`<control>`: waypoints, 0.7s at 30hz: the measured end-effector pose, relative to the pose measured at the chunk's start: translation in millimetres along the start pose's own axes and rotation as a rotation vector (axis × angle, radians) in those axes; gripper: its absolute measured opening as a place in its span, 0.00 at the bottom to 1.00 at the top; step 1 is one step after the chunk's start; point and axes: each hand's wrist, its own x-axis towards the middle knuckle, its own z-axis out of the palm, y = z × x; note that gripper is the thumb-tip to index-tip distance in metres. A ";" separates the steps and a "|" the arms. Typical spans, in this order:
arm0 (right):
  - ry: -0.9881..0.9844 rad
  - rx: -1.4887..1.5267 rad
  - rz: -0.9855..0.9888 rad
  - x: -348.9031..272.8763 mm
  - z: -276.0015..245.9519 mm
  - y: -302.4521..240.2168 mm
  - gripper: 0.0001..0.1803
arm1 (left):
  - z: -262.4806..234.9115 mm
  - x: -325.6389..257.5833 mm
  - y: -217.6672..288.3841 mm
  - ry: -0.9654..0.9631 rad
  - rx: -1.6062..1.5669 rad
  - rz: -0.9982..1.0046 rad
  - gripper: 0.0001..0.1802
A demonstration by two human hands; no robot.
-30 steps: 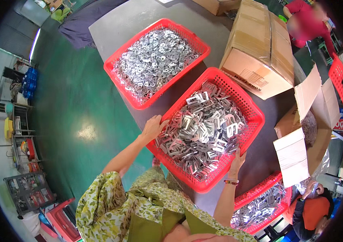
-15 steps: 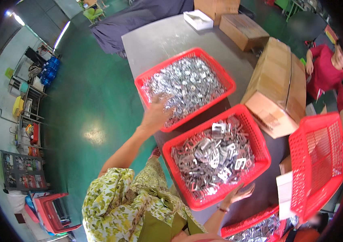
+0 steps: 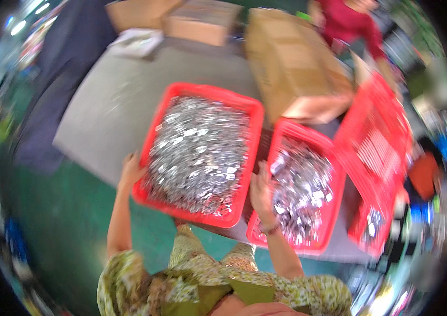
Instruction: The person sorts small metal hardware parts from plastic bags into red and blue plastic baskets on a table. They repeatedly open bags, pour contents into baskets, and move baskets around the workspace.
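Observation:
A red plastic basket (image 3: 258, 126) full of small shiny metal pieces (image 3: 199, 152) rests on the grey table in front of me. At its left side my left hand (image 3: 133, 169) is closed on the edge, though blur softens the fingers. My right hand (image 3: 261, 192) reaches into the narrow space between this basket and a second red basket (image 3: 334, 210). Its fingers are stretched out along the basket sides; whether they press on either one is unclear. Larger bracket-like metal pieces (image 3: 299, 195) fill the second basket.
Cardboard boxes (image 3: 292, 63) and a white tray (image 3: 138, 43) stand on the table (image 3: 107, 105). A tilted red basket (image 3: 376, 142) is at the right, above a smaller-looking red basket of metal pieces (image 3: 368, 231). Beyond the boxes is a person in a red top (image 3: 349, 23).
My view has swung right. My left hand left the metal pieces for the left side of their basket. My right hand moved from the bracket basket's near edge to between the two baskets.

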 end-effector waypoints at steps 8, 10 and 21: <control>0.053 -0.308 0.283 17.3 70.6 117.9 0.32 | 44.7 14.5 -24.1 -0.100 -0.859 -0.132 0.29; 0.056 -0.039 0.346 9.7 71.8 71.1 0.31 | 23.6 9.5 -18.9 -0.205 -0.946 -0.221 0.30; 0.104 0.586 0.787 9.4 71.1 -45.6 0.28 | 37.3 24.5 -41.4 -0.315 -0.960 -0.309 0.16</control>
